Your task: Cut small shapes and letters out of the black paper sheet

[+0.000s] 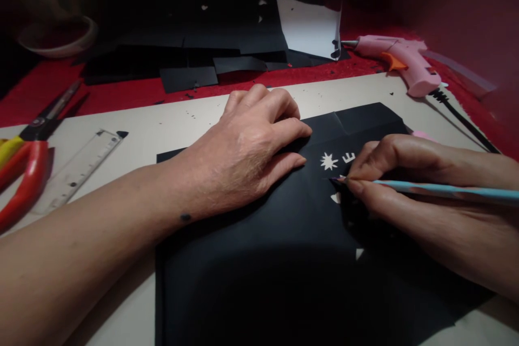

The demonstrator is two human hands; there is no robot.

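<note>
A sheet of black paper [239, 265] lies in front of me, with a white starburst shape [328, 161], a white E-shaped mark [348, 157] and small pale triangles in it. My left hand [259, 143] rests on its upper part, holding nothing, with thumb and forefinger apart and the other fingers bent. Between thumb and fingers, my right hand [389, 173] pinches a light blue pencil [438, 190] with reddish patches. Its dark tip points left, just below the starburst; I cannot tell whether it touches the paper.
Scissors [34, 157] with red and yellow handles and a clear ruler [79, 173] lie at the left. A pink glue gun [399, 57] with a black cord sits at the back right. Black paper pieces [188, 77], a white sheet [310, 27] and a round dish [59, 43] are behind.
</note>
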